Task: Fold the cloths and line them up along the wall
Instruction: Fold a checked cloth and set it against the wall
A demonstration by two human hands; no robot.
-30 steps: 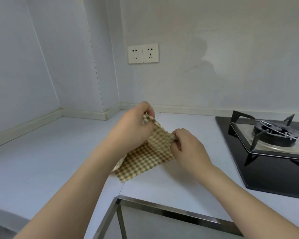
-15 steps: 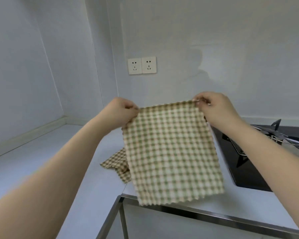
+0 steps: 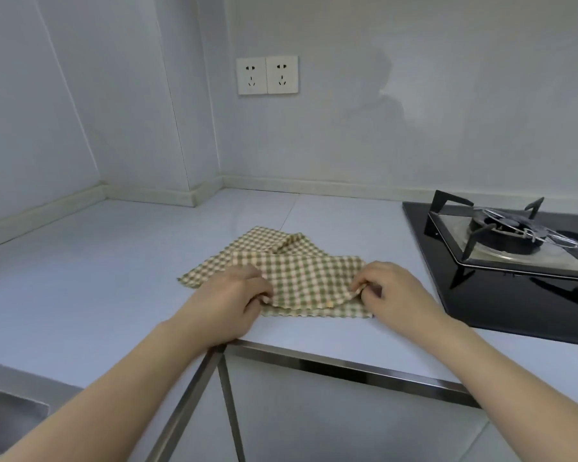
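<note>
While the top checked cloth (image 3: 301, 278) lies on the desk (image 3: 80, 278), you pinch its near edge with both hands.

Your left hand (image 3: 231, 295) and right hand (image 3: 391, 291) curl their fingers on that edge; a second checked cloth (image 3: 247, 248) lies partly under it, beside the stove (image 3: 514, 261).

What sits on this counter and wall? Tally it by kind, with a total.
Checked cloths: 2, the upper cloth and the lower cloth
Wall sockets: 2
Gas hob: 1
Total: 5
</note>
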